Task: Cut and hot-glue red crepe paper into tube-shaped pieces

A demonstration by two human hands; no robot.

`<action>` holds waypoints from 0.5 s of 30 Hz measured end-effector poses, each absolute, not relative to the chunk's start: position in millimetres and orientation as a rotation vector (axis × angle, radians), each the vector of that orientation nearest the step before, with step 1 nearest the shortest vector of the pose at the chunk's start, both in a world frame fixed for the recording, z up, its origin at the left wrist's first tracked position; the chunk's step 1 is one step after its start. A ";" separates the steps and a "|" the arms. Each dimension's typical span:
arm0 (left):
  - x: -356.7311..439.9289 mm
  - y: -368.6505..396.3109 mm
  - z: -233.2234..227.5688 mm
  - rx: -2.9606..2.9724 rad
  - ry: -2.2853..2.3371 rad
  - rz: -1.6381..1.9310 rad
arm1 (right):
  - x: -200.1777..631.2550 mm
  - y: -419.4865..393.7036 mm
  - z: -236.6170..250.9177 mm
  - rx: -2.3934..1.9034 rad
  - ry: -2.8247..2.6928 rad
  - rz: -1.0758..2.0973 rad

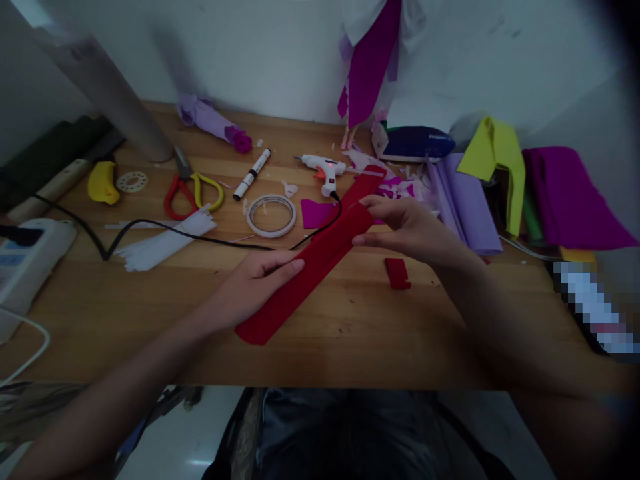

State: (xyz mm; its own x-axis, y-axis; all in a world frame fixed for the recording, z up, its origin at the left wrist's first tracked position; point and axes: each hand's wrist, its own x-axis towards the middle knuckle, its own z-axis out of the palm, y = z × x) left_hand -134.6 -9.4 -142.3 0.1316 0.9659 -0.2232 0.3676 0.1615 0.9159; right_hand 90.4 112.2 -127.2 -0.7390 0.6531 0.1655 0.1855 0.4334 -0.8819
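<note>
Fingers of the left hand (253,277) are pressing flat, uncurled, on the red felt strip (305,267) lying diagonally across the counter (350,340); the right hand (405,227) is pinching the strip's upper part. No lettering is legible on the glue gun (323,170).

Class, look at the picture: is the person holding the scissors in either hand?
No: the scissors lie on the table, while the left hand and right hand touch the red strip.

Lighting: dim, cool, underexposed. Wall (260,60) brightest, with soft shadows; worktop (350,333) dull, free of glare. Corners darkened, edges bent by the wide lens. Forearms nearest the camera soft. Pixelated patch at right edge.
</note>
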 end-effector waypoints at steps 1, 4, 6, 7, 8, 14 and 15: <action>-134.7 -9.4 -142.7 1.385 1.418 0.740 | 90.7 112.2 -127.5 -0.705 -2.197 1.264; -135.3 -9.6 -143.0 1.377 1.411 0.734 | 91.1 111.8 -127.8 -0.716 -2.219 1.247; -135.6 -9.6 -142.6 1.390 1.406 0.731 | 90.8 111.1 -126.8 -0.724 -2.239 1.238; -135.6 -9.5 -142.4 1.402 1.401 0.730 | 90.6 110.6 -126.0 -0.730 -2.246 1.233; -135.5 -9.4 -142.3 1.412 1.395 0.728 | 90.5 110.2 -125.2 -0.736 -2.251 1.228; -134.4 -9.5 -143.4 1.423 1.370 0.720 | 90.4 109.0 -125.9 -0.672 -2.328 1.228; -134.6 -9.8 -143.9 1.427 1.370 0.718 | 90.3 108.7 -126.6 -0.659 -2.334 1.230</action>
